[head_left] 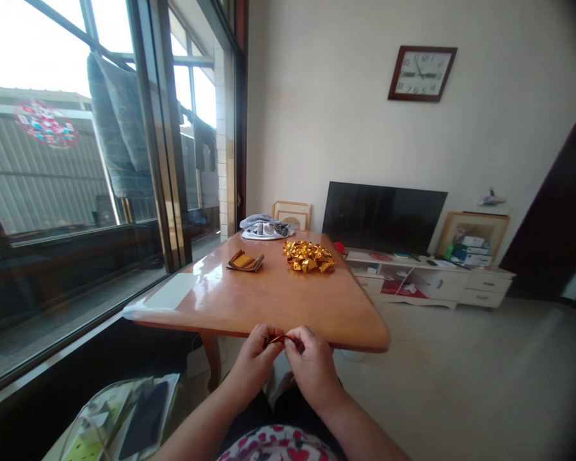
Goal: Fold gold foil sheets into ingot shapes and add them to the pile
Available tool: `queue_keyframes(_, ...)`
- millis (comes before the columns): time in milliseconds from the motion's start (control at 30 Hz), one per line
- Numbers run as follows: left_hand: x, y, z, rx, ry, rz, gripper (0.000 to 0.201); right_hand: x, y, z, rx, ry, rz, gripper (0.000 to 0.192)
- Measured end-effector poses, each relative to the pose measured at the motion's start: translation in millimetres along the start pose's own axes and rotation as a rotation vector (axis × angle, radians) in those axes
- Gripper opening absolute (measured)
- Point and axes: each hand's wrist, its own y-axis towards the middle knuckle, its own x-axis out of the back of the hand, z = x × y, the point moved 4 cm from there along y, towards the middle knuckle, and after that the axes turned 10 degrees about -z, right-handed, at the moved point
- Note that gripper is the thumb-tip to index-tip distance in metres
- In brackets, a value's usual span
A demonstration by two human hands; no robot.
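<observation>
Sunlit room with a wall clock point(422, 72) numbered 1–12. At the wooden counter's point(278, 298) near edge, left hand point(253, 360) and right hand point(311, 362) meet, fingers pressed together, pinching a small gold paper strip point(276, 339) between them; folded gold pieces point(308, 256) lie farther off.

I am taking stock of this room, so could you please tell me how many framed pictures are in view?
2. One framed picture leans on the wall behind the table's far end, past the bundled cloth. The other stands on the low cabinet, right of the television. Others may be hidden.
</observation>
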Motion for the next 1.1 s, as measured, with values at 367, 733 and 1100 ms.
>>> queue_keyframes(367, -2.0, 2, 3, -0.101, 0.133, 0.035, 0.018, 0, -3, 6, 0.187, -0.181, -0.010, 0.016)
queue_keyframes(733, -1.8, 4, 5, -0.101, 0.123, -0.004, 0.018, -3, -9, 17, 0.346, -0.355, 0.057, 0.018)
queue_keyframes(1100, -6.0, 4, 18, 0.060, -0.035, 0.039, 0.019, -3, -7, 7, 0.297, -0.362, 0.069, 0.020)
